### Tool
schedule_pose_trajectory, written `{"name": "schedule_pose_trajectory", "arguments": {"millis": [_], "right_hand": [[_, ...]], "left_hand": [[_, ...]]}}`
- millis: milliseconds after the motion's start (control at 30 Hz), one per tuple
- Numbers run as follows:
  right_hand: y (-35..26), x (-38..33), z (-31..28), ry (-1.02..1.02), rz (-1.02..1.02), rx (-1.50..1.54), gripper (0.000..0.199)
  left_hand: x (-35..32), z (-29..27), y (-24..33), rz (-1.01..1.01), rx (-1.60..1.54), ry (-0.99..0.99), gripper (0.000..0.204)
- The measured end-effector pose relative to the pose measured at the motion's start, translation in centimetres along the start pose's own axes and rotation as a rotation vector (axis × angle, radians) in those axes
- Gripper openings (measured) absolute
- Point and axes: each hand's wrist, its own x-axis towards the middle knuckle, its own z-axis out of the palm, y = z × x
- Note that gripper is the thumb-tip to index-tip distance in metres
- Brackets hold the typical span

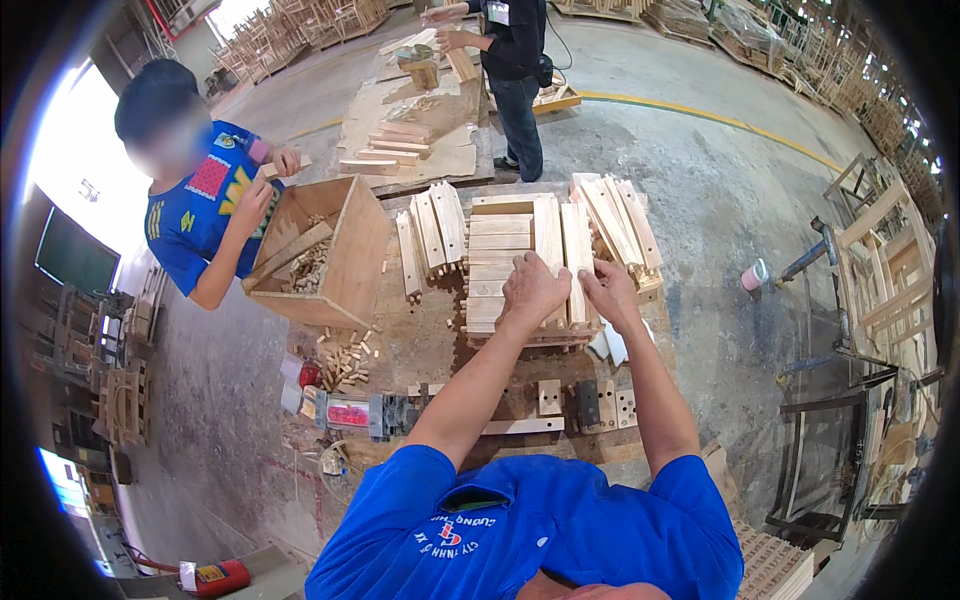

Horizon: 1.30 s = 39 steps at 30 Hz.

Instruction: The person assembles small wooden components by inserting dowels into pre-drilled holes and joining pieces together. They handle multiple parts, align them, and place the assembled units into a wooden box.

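The left hand (533, 288) lies palm down, fingers curled over the top of a stack of slats (520, 262) in the middle of the bench (420, 345); whether it grips one slat or only presses on it cannot be told. The right hand (610, 290) rests just beside it, fingers bent on the stack's right edge, its hold likewise unclear.

The slats are pale, short, flat boards of raw wood, laid crosswise in layers, with longer strips running over them. A second bundle (432, 235) stands to the left, a third (620, 225) leans to the right.

The bench is worn and dusty. An open wooden box (335, 255) sits at its left end, dowels (345, 362) scattered below it, and small drilled blocks (600, 405) lie near the front edge. A person in a blue shirt (200, 215) stands at the box with both hands at its rim. Another person in dark clothes (515, 70) handles wood at a farther table. The floor (700, 170) is grey concrete with a yellow line, and wooden frames (880, 270) stand along the right.
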Motion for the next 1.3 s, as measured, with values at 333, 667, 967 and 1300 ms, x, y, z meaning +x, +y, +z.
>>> {"name": "schedule_pose_trajectory", "arguments": {"millis": [333,667,967,1300], "right_hand": [[-0.5,0.0,1.4,-0.015,0.017,0.106,0.038],[0.1,-0.8,-0.2,-0.031,0.257,0.394,0.034],[2.6,-3.3,-2.3,0.0,0.374,0.373,0.042],[4.4,-5.5,-4.5,0.08,0.397,0.404,0.041]], "left_hand": [[0.2,-0.7,-3.7,0.155,-0.058,-0.021,0.065],[5.7,-6.1,-14.4,0.011,-0.334,0.518,0.039],[15.7,-7.9,-20.6,-0.36,-0.048,0.142,0.083],[20.4,-7.8,-18.3,-0.45,0.103,0.006,0.11]]}}
